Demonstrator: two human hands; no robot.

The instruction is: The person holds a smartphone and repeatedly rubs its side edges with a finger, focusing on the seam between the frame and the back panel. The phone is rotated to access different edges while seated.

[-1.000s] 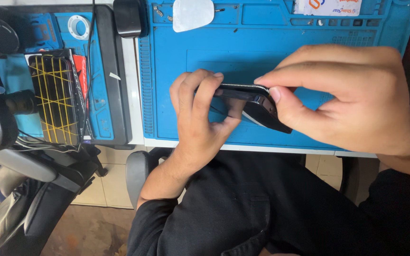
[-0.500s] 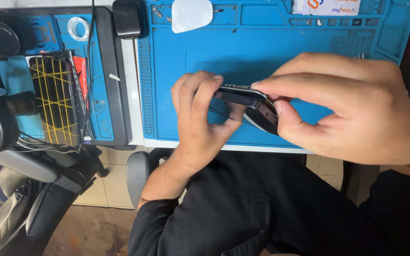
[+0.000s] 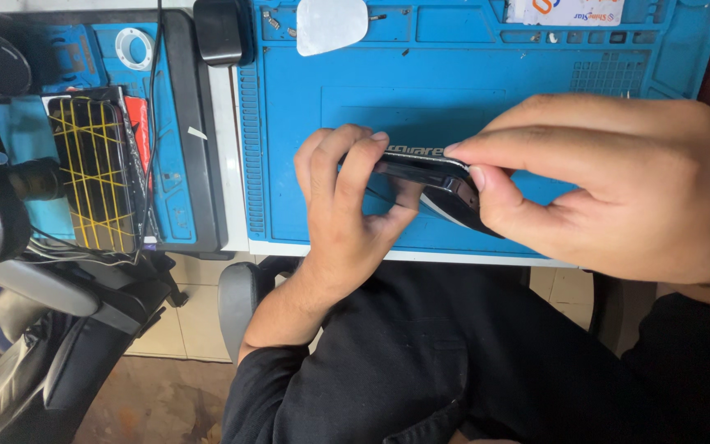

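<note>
White card (image 3: pixel 564 11) at mat's top edge

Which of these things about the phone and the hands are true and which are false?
1. Both hands hold the dark phone. True: the left hand grips one end and the right hand pinches the other.
2. The phone lies flat on the mat. False: it is held edge-up above the blue mat.
3. A white pick-shaped tool lies at the far edge of the mat. True.
4. The right hand holds a screwdriver. False: it holds only the phone.
5. The phone with yellow lines across it sits on the person's right. False: it lies to the left, beside the mat.
</note>
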